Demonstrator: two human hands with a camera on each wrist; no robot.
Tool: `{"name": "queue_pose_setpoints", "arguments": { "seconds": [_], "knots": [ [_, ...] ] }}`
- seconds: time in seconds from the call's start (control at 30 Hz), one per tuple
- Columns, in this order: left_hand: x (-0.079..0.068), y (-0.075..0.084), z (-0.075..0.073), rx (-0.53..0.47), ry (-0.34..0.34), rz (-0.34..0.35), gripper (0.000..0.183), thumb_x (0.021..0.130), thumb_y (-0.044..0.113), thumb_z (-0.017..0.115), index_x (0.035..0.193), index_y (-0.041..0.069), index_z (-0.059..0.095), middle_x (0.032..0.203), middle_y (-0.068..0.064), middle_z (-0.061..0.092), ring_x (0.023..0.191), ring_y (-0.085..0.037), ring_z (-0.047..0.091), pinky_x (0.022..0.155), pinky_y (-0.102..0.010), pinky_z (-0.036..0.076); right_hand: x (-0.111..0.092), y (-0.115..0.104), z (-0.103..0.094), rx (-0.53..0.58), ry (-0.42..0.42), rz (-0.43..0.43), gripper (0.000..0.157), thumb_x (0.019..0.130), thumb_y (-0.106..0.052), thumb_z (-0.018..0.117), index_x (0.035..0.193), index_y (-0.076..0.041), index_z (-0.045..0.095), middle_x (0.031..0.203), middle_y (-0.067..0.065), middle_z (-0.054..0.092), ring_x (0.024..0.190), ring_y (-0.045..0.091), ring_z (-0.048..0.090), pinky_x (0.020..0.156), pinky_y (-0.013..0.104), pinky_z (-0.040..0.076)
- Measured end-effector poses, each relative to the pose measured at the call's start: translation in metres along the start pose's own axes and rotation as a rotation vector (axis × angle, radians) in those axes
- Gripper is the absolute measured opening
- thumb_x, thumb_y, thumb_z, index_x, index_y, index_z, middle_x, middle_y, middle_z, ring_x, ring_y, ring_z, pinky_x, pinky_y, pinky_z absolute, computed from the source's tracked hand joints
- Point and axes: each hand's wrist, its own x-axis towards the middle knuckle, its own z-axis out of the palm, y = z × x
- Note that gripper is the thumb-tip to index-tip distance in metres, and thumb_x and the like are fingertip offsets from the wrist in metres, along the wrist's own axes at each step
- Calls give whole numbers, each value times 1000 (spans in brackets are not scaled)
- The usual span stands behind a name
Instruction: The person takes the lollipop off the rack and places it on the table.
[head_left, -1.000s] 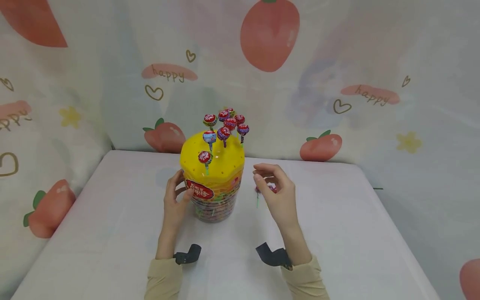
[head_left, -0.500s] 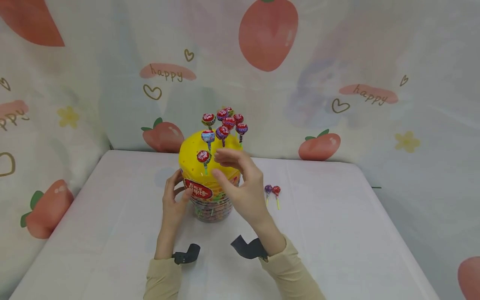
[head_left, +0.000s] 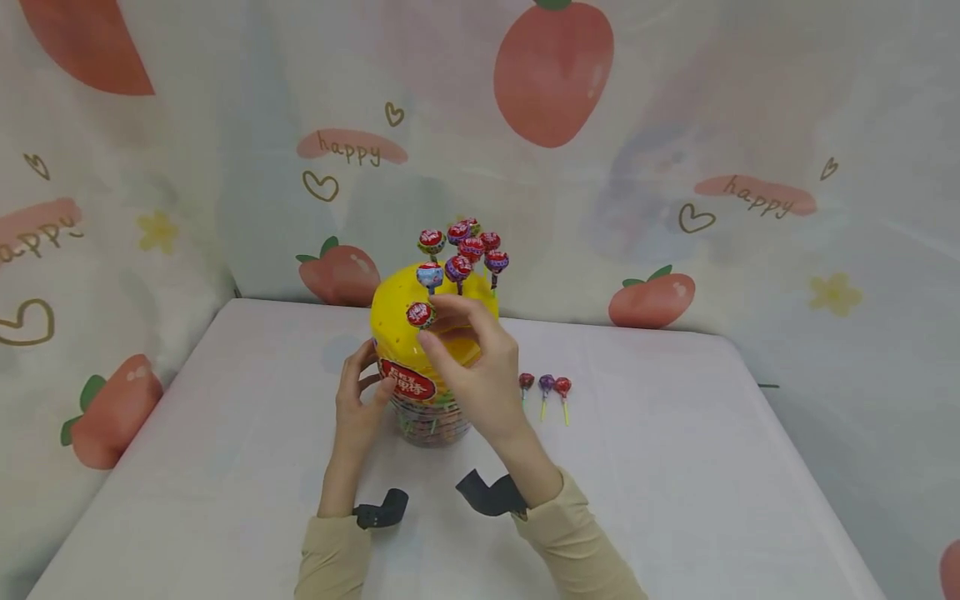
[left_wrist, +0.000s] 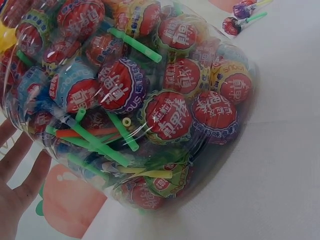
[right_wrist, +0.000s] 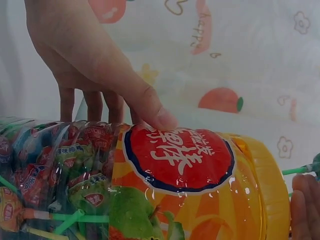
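A clear candy jar (head_left: 431, 427) with a yellow lid (head_left: 393, 312) stands on the table. My left hand (head_left: 360, 412) grips its left side, the thumb at the front edge of the red label (right_wrist: 175, 160), the fingers round the back. Several wrapped lollipops stick upright out of the lid. At its front, my right hand (head_left: 483, 367) pinches the nearest red lollipop (head_left: 421, 314) between thumb and fingertips, its stick still in the lid. The right wrist view has the right fingertips (right_wrist: 302, 200) beside a green stick (right_wrist: 295, 171). More lollipops (left_wrist: 167, 115) fill the jar.
Three lollipops, among them a purple one (head_left: 546, 384), lie side by side on the white cloth (head_left: 652, 467) right of the jar. A printed curtain (head_left: 555, 200) hangs behind and at the sides. Each wrist wears a black camera mount (head_left: 382, 508).
From beside the loose lollipops, my right hand has moved left over the lid to the front lollipop, uncovering the ones lying on the table. The left hand keeps its hold on the jar.
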Motion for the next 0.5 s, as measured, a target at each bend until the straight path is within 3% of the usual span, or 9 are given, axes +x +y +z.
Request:
{"name": "queue_pose_setpoints", "arguments": {
  "seconds": [0.5],
  "knots": [
    [0, 0, 0, -6, -11, -1, 59, 86, 0, 57, 142, -4, 39, 135, -29, 45, 116, 11, 39, 100, -62, 41, 3, -1, 2, 0, 51, -23, 30, 87, -5, 66, 117, 0, 60, 102, 15, 69, 88, 22, 66, 82, 27, 57]
  ]
}}
